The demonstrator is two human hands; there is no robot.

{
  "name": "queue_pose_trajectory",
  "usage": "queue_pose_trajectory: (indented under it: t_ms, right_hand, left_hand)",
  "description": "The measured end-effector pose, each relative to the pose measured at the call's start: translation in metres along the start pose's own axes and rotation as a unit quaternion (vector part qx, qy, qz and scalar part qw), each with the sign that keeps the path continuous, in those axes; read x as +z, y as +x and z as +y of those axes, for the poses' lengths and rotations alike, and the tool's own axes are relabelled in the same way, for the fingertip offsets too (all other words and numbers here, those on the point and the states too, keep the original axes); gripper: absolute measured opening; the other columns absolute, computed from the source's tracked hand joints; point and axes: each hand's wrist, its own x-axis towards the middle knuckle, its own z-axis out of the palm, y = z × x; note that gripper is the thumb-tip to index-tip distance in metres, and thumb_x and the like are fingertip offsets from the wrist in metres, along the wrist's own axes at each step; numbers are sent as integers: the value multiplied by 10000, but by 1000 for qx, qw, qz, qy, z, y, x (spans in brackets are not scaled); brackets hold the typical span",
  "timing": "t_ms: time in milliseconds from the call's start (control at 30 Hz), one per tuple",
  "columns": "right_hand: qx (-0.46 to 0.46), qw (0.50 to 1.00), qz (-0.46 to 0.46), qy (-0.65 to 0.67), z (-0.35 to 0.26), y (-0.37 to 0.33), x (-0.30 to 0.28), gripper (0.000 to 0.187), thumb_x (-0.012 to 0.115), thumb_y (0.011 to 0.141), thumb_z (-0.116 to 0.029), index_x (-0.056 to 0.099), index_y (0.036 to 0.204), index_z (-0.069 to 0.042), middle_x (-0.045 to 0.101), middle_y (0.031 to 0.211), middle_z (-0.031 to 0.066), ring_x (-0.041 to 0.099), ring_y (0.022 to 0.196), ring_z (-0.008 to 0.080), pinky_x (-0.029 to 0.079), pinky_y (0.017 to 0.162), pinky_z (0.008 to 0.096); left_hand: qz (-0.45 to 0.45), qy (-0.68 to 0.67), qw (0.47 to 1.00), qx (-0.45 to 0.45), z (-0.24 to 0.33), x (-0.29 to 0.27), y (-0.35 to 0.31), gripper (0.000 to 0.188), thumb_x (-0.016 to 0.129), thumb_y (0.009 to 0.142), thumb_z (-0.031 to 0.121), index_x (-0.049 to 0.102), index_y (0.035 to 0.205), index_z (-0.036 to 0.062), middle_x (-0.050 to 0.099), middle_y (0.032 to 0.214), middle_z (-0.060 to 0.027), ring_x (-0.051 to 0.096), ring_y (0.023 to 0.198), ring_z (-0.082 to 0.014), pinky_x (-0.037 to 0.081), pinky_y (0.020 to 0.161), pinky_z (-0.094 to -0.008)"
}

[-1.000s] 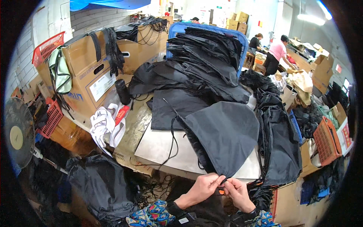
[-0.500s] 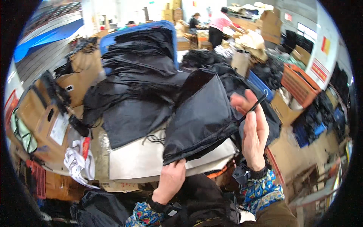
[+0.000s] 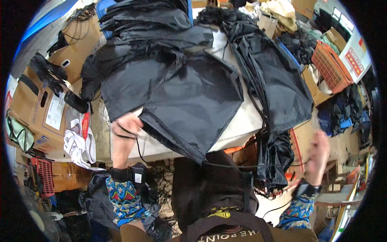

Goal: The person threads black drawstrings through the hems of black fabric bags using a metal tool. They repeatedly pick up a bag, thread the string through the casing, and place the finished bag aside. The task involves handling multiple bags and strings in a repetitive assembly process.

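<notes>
A black fabric drawstring bag (image 3: pixel 197 97) lies on the white work surface before me, one corner pointing toward my body. At the bag's left edge, my left hand (image 3: pixel 125 127) is closed with a thin black cord looped across its fingers; the cord's tail hangs beneath it. Far out to the right, my right hand (image 3: pixel 317 151) is blurred by motion and closed at the end of a black cord (image 3: pixel 254 166). That cord stretches nearly straight from the bag's near corner to the hand. Whether a tool is also in the right hand cannot be seen.
More black bags (image 3: pixel 149 20) are heaped at the back by a blue crate (image 3: pixel 105 8). Further black bags (image 3: pixel 278 80) hang over the table's right side. Cardboard boxes (image 3: pixel 38 117) and white straps (image 3: pixel 78 141) sit left; an orange crate (image 3: pixel 332 66) stands right.
My right hand has swung outward to the right, drawing the cord out from the bag. My left hand has moved left and now has cord in it. The view has tilted down.
</notes>
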Motion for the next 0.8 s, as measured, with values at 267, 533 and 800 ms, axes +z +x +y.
queue_pose_trajectory:
  t_ms: [267,533,800]
  right_hand:
    - [15,844,-536,1,77,-73,186,353,462,976,-249,518,1229,-9,597,881,-2,557,690,30,362,519,147]
    - [164,813,-558,-32,78,-64,226,303,480,972,-247,548,1169,-27,616,902,1,577,737,28,314,471,139]
    - [121,805,-580,-13,80,-71,234,349,481,972,-237,512,1198,26,602,970,28,649,885,165,464,748,216]
  left_hand:
    - [-201,350,867,291,64,96,-69,249,547,847,95,591,1087,47,609,1105,-108,576,1056,-295,461,908,-380]
    - [-139,-51,928,-341,34,101,-166,166,602,890,155,632,962,8,624,746,-51,613,692,-126,521,577,-257]
    - [17,-235,915,-327,28,159,-147,135,653,860,124,615,864,-5,583,654,-25,531,517,-73,460,453,-219]
